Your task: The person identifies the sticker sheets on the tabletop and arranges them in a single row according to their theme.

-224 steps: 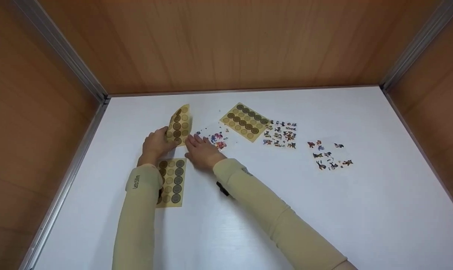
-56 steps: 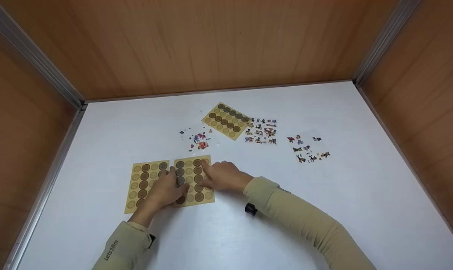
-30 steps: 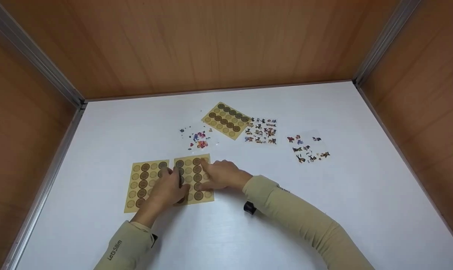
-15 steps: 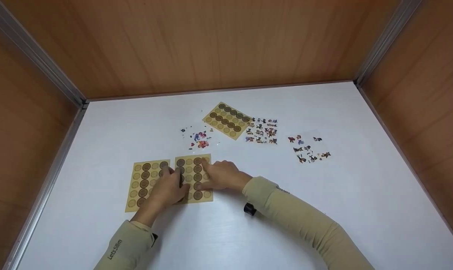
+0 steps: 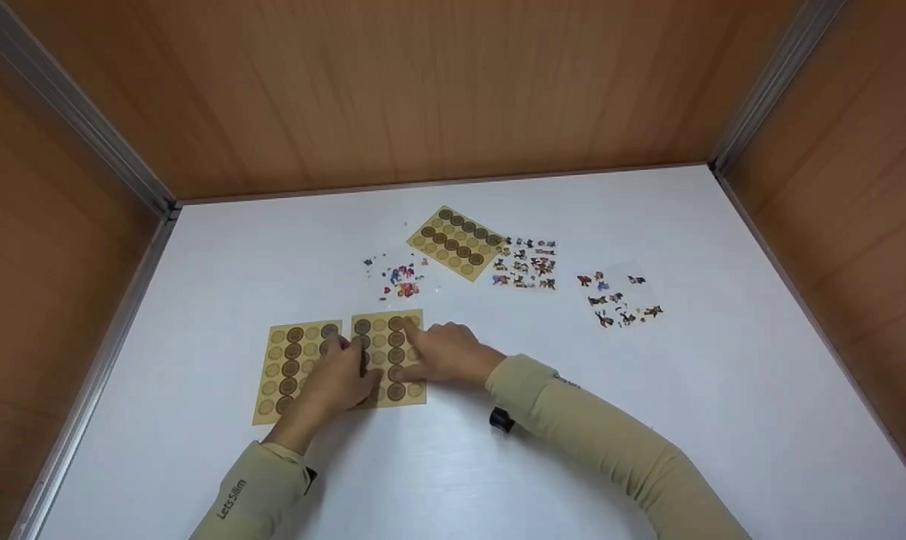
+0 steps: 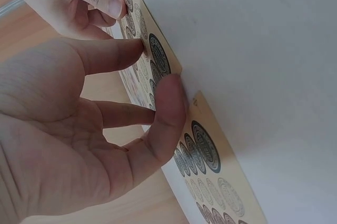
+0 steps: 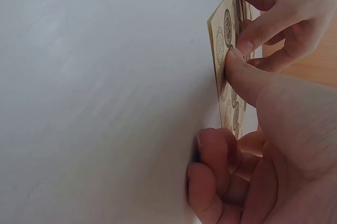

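Two tan sheets of round seal stickers lie side by side near the front: a left sheet (image 5: 271,352) and a right sheet (image 5: 415,400), a narrow gap between them. My left hand (image 5: 334,379) spans the gap, its thumb on the right sheet and bent fingers at the facing edges. In the left wrist view one fingertip (image 6: 171,84) meets the sheet's corner. At the right sheet's right side is my right hand (image 5: 449,352), index finger and thumb pressing on its printed circles. The right wrist view shows that thumb (image 7: 239,68) on the sheet, other fingers curled beside its edge.
Farther back lies another tan sticker sheet (image 5: 430,250), its corner against a clear sheet of small character stickers (image 5: 524,264). A partly used clear sheet (image 5: 404,281) sits left of it, another (image 5: 622,300) to the right. Wooden panels (image 5: 438,90) enclose the white table (image 5: 558,450).
Earlier my left hand held one tan sheet raised and bent; now it lies flat beside the other. Both hands came nearer the front and have stayed almost still for the last two seconds.
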Available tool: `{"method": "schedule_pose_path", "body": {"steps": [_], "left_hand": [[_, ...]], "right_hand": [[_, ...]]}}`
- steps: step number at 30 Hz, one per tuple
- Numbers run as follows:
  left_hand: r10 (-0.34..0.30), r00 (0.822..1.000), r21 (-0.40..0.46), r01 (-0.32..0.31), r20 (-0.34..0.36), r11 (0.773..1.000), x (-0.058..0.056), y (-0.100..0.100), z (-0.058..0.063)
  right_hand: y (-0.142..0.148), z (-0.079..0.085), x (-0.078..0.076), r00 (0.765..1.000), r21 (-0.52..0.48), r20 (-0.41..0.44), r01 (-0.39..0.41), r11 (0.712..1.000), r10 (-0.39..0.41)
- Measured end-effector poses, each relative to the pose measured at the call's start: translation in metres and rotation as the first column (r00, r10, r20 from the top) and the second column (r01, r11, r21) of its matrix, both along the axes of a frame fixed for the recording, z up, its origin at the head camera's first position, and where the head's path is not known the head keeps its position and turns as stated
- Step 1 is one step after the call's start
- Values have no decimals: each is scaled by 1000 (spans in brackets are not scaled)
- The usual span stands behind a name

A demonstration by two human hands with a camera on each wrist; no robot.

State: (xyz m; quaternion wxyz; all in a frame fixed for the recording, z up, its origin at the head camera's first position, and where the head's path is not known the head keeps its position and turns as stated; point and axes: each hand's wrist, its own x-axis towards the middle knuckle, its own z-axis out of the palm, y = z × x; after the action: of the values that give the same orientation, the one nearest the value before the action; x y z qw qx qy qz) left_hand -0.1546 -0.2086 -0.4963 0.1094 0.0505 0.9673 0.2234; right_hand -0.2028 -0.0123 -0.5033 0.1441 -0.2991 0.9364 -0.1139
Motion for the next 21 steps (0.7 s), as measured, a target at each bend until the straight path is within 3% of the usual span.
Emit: {"method": "schedule_pose_path", "body": {"steps": [21], "left_hand": [[15,1000,-7,-15,25,1000,1,1,0]], "right_hand": [[5,-3,2,999,-26,40,39,999,-38]]}}
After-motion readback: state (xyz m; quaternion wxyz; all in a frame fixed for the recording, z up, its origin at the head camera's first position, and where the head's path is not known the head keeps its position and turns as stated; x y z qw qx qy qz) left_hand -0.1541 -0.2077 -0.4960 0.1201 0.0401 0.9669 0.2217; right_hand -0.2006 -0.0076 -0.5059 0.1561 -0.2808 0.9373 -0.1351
